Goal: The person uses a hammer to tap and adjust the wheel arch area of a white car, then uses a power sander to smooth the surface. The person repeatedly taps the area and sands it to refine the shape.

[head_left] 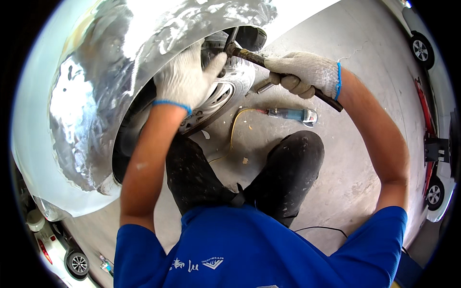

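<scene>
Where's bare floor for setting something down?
Grey concrete floor is bare between the black-trousered right knee and right forearm, and beyond the white-gloved right hand. Crowding: the white-gloved left hand and dark metal tool by the pale-spoked wheel; the blue-and-silver grinder and yellow cord before the knees.

Grinder w/ cord lies on grey flr.

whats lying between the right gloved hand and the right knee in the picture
In the head view, a blue-bodied power tool lies on the floor there, seen between the right hand and the right knee.
</scene>
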Tool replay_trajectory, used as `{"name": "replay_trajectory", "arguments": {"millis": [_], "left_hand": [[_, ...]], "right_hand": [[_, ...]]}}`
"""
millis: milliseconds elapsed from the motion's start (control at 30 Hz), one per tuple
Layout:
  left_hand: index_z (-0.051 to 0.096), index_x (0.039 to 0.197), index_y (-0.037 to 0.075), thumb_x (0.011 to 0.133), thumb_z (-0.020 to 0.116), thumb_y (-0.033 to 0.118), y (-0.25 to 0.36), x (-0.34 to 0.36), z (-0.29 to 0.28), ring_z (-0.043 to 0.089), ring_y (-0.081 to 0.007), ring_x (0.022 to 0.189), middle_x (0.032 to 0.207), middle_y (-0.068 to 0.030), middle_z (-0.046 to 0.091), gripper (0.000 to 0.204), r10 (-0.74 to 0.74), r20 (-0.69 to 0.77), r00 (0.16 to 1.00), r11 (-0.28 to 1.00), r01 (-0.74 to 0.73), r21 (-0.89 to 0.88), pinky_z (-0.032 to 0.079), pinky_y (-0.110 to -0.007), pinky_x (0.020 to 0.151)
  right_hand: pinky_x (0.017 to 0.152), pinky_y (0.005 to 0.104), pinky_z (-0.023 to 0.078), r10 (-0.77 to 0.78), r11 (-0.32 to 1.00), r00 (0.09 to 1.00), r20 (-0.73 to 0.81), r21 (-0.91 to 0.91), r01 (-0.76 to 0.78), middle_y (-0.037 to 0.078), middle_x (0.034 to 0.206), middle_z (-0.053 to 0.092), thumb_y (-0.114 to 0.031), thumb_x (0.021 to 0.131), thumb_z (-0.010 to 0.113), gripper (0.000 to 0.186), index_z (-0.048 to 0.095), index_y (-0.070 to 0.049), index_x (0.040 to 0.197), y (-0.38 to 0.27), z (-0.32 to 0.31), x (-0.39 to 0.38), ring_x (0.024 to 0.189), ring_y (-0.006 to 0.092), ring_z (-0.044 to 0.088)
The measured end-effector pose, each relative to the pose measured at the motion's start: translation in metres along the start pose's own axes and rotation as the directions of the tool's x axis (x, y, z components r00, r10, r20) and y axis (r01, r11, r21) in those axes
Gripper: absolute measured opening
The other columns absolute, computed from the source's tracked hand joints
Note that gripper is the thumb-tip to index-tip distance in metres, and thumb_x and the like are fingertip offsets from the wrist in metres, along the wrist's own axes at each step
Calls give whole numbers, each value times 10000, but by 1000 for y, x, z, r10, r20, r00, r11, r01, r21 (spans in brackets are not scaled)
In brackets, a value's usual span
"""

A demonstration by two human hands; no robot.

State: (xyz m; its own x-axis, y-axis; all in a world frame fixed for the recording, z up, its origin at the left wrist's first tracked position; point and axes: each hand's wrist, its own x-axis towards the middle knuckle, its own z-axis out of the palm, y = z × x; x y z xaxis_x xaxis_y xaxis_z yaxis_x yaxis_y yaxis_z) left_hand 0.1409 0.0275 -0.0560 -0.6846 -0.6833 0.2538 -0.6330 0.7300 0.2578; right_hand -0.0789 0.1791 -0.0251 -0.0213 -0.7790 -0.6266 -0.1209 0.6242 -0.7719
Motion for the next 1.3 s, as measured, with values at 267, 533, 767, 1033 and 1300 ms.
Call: {"name": "replay_trajectory", "arguments": {"millis": [267,533,767,1033,1300], "left_hand": [[591,1388,61,971,371,735,13,34,16,546,-381,1322,1377,-239,604,823,10,221,975,980,34,-195,428,-458,1090],[522,1493,139,908,413,817,-30,34,2,438,-329,1439,1508,-197,518,902,-39,404,914,880,223,-420,325,-422,1177],[507,1487,46,1037,478,541,-30,69,33,433,-252,1438,1535,-150,499,670,52,535,843,815,274,-511,306,-352,1183],[445,1529,52,1063,499,421,-56,94,73,400,-201,1463,1580,-101,441,597,77,464,883,789,230,-570,286,-339,1225],[521,1468,18,1042,513,461,-36,72,48,488,-189,1360,1466,-112,569,614,69,500,863,771,272,-576,345,-330,1163]], "right_hand": [[320,154,264,-25,967,985,172,253,-20,-72,565,445,-407,1044,555,397,592,-76,829,7,-8,4,400,-19,335],[359,209,265,-184,791,982,32,598,129,-77,574,423,-373,1080,506,362,576,-83,875,8,73,16,420,32,347],[394,248,263,-226,746,958,-177,601,287,-58,589,418,-366,1081,495,358,570,-76,886,9,109,37,435,55,320],[404,259,279,-245,614,936,-253,706,352,-32,597,433,-366,1068,506,356,571,-61,897,10,127,59,439,74,335],[402,241,292,-281,685,954,-110,673,279,-42,590,422,-356,1083,488,347,582,-72,907,13,105,39,443,68,348]]}}
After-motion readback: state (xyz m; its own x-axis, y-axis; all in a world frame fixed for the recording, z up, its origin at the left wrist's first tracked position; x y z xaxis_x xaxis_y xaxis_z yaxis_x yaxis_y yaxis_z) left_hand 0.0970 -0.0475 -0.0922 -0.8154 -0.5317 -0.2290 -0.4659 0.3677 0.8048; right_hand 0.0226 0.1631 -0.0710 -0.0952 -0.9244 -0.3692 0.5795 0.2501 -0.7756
